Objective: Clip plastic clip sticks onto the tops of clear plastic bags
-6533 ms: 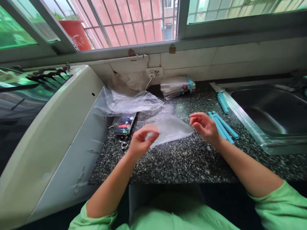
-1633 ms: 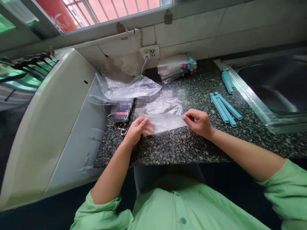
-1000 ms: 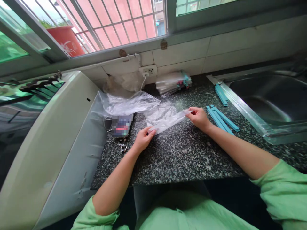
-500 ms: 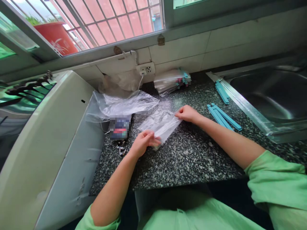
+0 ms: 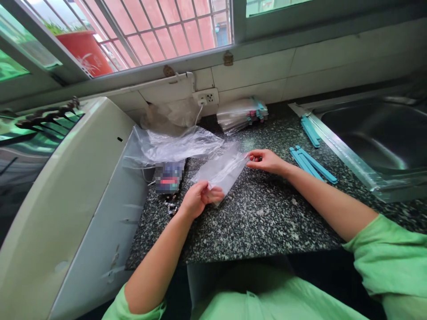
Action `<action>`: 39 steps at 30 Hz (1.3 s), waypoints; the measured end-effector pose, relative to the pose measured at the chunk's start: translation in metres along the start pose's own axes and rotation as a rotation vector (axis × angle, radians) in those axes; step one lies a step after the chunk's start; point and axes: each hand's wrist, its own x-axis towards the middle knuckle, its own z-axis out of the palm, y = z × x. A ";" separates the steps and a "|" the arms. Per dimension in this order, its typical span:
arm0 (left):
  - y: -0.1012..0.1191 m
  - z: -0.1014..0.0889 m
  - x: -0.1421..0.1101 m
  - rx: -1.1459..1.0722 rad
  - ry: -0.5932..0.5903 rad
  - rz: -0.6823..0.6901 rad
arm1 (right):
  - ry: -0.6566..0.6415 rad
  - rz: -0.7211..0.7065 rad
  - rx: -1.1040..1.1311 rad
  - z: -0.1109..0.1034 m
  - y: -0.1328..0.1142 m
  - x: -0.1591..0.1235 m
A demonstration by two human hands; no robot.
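A clear plastic bag [image 5: 227, 166] is stretched at a slant between my hands, just above the dark speckled countertop [image 5: 253, 231]. My left hand [image 5: 199, 198] grips its near edge, thumb on top and fingers showing through the film beneath. At the bag's right corner, my right hand [image 5: 265, 161] pinches the edge between thumb and fingertips. Larger loose plastic film [image 5: 160, 144] lies crumpled behind my left hand. To the right of my right hand rest several light-blue flat strips [image 5: 312, 163].
More blue strips [image 5: 310, 131] lie beside the steel sink [image 5: 370, 133]. A stack of clear bags with blue and pink ends [image 5: 240, 114] sits against the wall. A phone with a blurred screen [image 5: 168, 177] and a beaded string [image 5: 171, 206] lie left, near the stove's side panel [image 5: 103, 195].
The bag is smoother and flatter between my hands. My right hand's fingers have spread a little at its corner, and my left fingers reach further under it. The view has shifted slightly.
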 end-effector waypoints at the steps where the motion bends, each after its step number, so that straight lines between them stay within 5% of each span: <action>1: 0.000 0.000 0.000 -0.002 -0.001 0.005 | -0.010 -0.014 -0.007 0.002 -0.001 0.001; 13: 0.003 0.004 -0.007 -0.071 -0.004 -0.032 | -0.005 -0.063 -0.227 -0.008 0.000 -0.002; 21: 0.003 0.002 -0.010 0.104 -0.010 -0.002 | -0.077 0.075 -0.486 -0.008 -0.007 -0.013; 24: 0.004 -0.006 -0.011 0.294 0.092 0.177 | -0.075 0.108 -0.540 -0.008 -0.007 -0.015; 27: 0.004 -0.012 -0.012 0.667 0.414 0.598 | -0.090 0.095 -0.556 -0.008 -0.006 -0.018; 29: 0.001 -0.010 -0.014 0.956 0.499 0.867 | -0.090 0.064 -0.562 -0.008 -0.006 -0.019; 32: -0.006 -0.001 -0.014 1.307 0.335 1.051 | -0.098 0.051 -0.559 -0.009 -0.006 -0.020; 35: -0.015 0.007 -0.011 1.517 0.185 1.025 | -0.129 0.037 -0.540 -0.009 -0.006 -0.019; 39: -0.021 0.009 -0.007 1.674 0.150 0.949 | -0.164 0.013 -0.579 -0.011 -0.004 -0.018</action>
